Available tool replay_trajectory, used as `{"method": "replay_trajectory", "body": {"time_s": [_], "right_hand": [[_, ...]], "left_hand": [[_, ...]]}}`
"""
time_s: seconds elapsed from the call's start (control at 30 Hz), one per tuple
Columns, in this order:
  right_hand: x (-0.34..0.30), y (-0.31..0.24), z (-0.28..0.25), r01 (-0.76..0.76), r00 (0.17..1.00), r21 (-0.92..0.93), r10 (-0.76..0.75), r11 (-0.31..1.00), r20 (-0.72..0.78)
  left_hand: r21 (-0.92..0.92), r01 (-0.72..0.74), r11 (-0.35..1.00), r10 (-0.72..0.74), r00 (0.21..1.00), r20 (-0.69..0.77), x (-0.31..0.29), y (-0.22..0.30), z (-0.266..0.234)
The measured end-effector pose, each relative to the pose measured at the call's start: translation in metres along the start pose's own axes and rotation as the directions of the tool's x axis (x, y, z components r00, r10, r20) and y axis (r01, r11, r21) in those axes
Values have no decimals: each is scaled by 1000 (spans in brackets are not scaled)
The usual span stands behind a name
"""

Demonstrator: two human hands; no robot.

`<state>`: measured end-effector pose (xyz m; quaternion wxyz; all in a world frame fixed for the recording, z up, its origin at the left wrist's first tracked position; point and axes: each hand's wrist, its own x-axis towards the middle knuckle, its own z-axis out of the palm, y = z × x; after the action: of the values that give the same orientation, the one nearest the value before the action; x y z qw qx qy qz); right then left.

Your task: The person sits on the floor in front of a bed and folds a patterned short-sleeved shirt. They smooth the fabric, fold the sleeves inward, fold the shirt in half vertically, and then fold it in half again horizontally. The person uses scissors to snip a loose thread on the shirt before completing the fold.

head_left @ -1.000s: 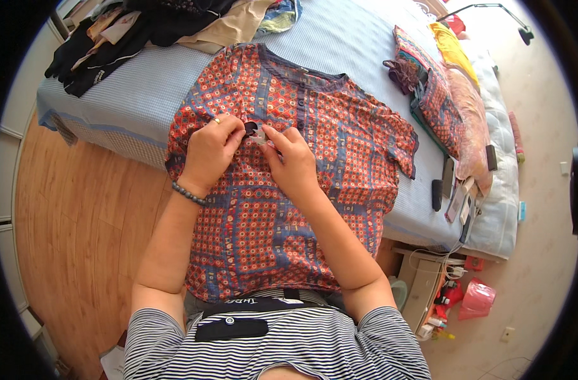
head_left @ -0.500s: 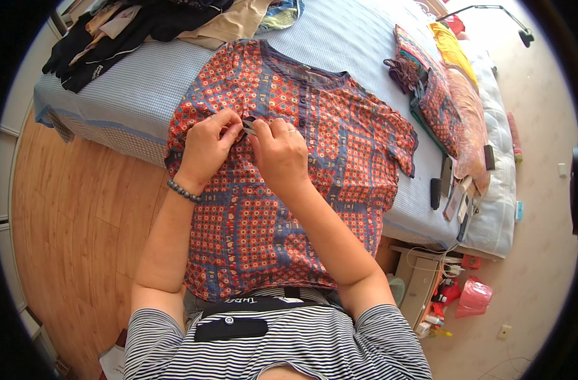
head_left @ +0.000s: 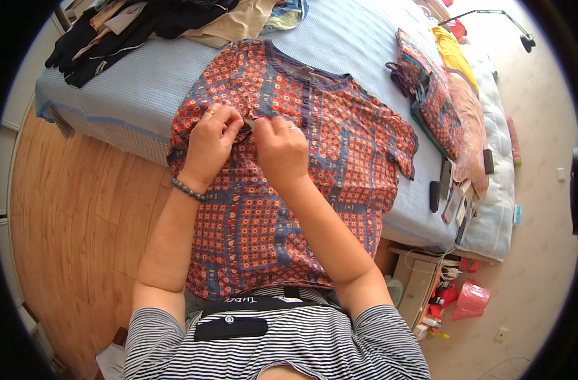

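A red and blue patterned short-sleeved shirt (head_left: 340,149) lies spread over the bed edge, its dark neckline at the far side and its lower part hanging toward me. My left hand (head_left: 208,144) is closed, pinching a bit of the shirt near the left sleeve. Close beside it, my right hand (head_left: 281,152) has its fingers closed around a small silvery tool (head_left: 249,123), whose tip points at the pinched cloth. Its exact kind is mostly hidden by my fingers. A small dark patch of cloth shows between the two hands.
The bed (head_left: 346,38) has a blue checked cover. Dark and beige clothes (head_left: 118,50) are heaped at the far left. Folded garments (head_left: 438,104), a pillow (head_left: 469,123) and a phone (head_left: 454,204) lie on the right. A pink bin (head_left: 471,299) stands by a low cabinet (head_left: 412,285).
Both hands stay nearly in place at the same spot on the shirt. The silvery tool shows less between the fingers. The view has shifted slightly.
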<state>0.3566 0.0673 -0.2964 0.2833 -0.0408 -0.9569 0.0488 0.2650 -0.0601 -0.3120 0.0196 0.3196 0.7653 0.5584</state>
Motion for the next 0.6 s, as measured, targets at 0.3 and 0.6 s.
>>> {"method": "replay_trajectory", "body": {"time_s": [0.3,0.6], "right_hand": [[-5,2,-17,-230,971,322,197,918,132],[-12,9,-5,-294,951,289,249,911,184]], "left_hand": [[-63,29,998,-32,999,-35,-6,-10,-1],[103,-32,994,30,999,16,-3,-4,2]]}}
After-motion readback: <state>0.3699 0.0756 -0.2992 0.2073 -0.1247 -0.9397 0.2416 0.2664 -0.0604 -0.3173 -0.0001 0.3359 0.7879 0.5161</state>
